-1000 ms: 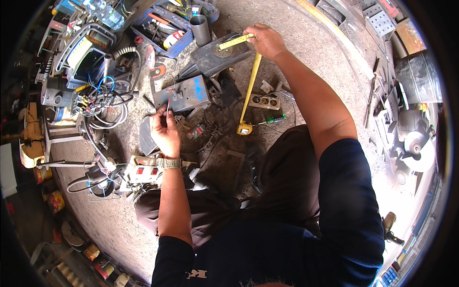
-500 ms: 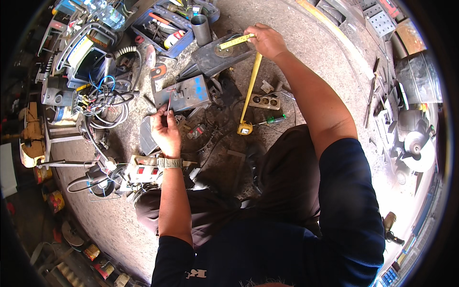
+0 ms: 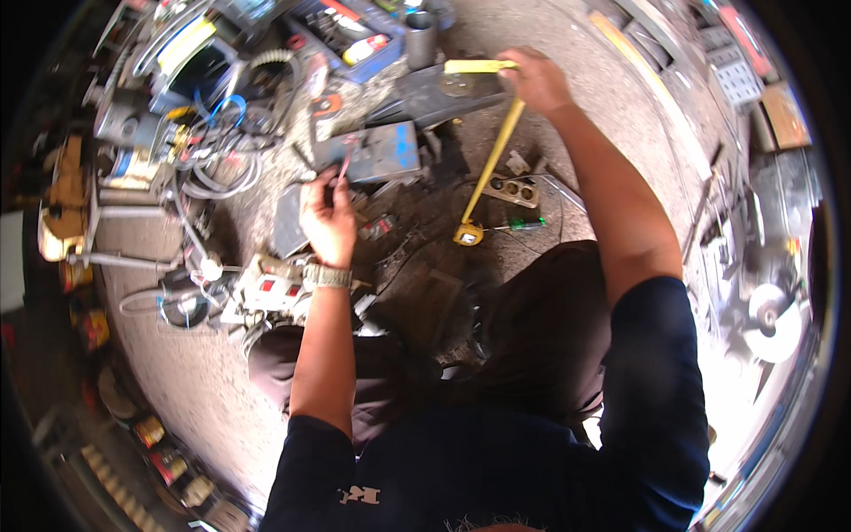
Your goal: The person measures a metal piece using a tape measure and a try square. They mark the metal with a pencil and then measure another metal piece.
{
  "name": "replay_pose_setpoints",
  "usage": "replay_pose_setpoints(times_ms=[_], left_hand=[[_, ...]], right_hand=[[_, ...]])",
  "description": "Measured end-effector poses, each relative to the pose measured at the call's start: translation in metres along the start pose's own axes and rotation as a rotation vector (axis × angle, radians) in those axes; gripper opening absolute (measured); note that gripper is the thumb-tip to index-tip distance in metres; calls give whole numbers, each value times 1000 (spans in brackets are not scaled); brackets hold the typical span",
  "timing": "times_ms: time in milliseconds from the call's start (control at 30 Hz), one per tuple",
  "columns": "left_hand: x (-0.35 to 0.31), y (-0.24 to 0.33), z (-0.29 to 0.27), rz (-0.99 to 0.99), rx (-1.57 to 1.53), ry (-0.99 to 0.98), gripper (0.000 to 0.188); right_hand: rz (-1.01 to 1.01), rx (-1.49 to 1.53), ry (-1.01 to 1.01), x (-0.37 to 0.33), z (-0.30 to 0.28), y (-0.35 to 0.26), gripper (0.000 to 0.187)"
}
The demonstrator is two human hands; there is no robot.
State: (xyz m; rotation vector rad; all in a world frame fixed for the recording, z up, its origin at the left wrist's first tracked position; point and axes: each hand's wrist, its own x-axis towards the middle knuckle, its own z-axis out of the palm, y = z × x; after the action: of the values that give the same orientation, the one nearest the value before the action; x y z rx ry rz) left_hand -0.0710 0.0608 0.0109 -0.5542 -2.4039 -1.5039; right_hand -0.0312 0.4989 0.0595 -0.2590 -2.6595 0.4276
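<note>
My right hand (image 3: pixel 539 82) pinches the yellow blade of a tape measure near its end. The blade's free end (image 3: pixel 479 66) points left over a dark metal piece with a round disc (image 3: pixel 456 86). From my fingers the blade slants down to the tape measure's yellow case (image 3: pixel 468 233), which rests on the ground. My left hand (image 3: pixel 328 220) is closed on a thin reddish wire (image 3: pixel 344 167), its fingertips at the near left edge of a grey metal box (image 3: pixel 377 152) with blue marks. The wire runs up onto the top of that box.
A power strip (image 3: pixel 514 191) and a green-handled screwdriver (image 3: pixel 527 223) lie right of the tape case. Behind stand a metal tube (image 3: pixel 420 40) and a blue toolbox (image 3: pixel 377 66). Tangled cables (image 3: pixel 217 168) crowd the left. A grinding disc (image 3: pixel 769 324) sits far right.
The whole view has shifted, so most things sit farther right in the picture. The tape's free end has turned to lie more level. Both hands keep their hold.
</note>
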Motion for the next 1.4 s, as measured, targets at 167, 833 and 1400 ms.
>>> replay_pose_setpoints(times_ms=[167, 833, 1400], left_hand=[[-1, 19, -4, 20, 14, 44, 21], [-2, 13, -9, 48, -73, 5, 23], [-8, 21, -23, 68, -112, -92, 32]], right_hand=[[226, 275, -130, -1, -20, -64, 24], [230, 185, -219, -71, 9, -193, 21], [88, 109, -133, -71, 24, -199, 19]])
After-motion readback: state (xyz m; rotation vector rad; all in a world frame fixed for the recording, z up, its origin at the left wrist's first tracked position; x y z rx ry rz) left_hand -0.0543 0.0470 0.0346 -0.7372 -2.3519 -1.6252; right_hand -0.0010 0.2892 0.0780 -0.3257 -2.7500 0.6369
